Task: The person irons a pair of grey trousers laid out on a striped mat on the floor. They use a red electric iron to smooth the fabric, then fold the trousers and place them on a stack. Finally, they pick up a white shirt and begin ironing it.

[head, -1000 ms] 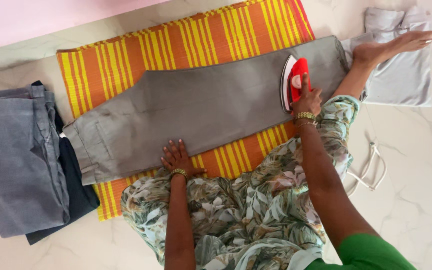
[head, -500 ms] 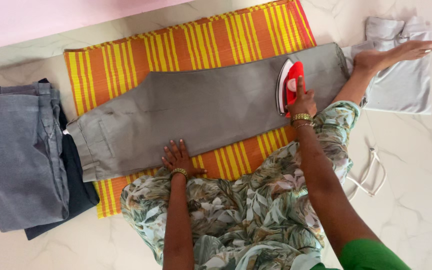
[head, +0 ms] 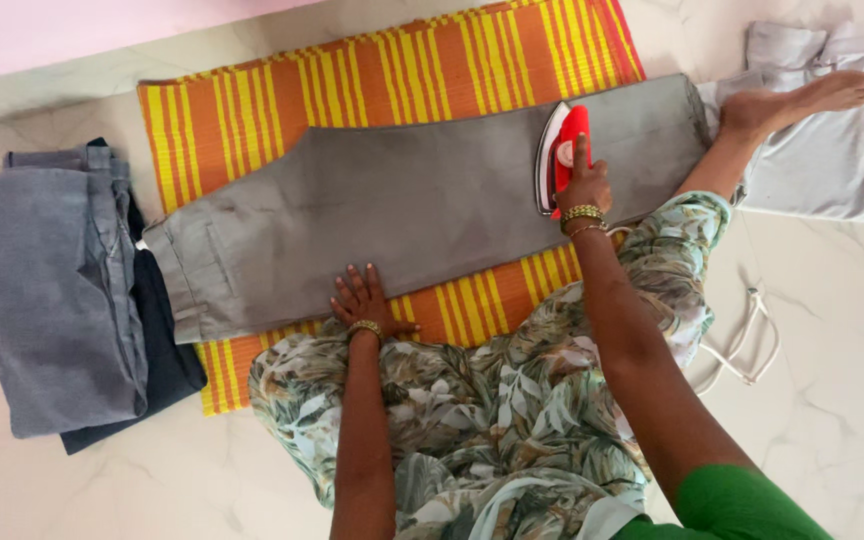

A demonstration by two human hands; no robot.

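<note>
Right hand [head: 582,183] grips the red iron [head: 559,157] on the grey trousers [head: 402,215], which lie flat on the striped mat [head: 382,75]. Left hand [head: 364,300], fingers spread, presses the near edge. Leg end looks smooth; the stretch leftward toward the waistband appears left to press.

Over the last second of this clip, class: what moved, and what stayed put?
The right hand kept its grip on the red iron and slid it left along the grey trousers, away from the hem towards the waistband. The left hand stayed pressed flat on the trousers' near edge. The striped mat and folded clothes did not move.
</note>
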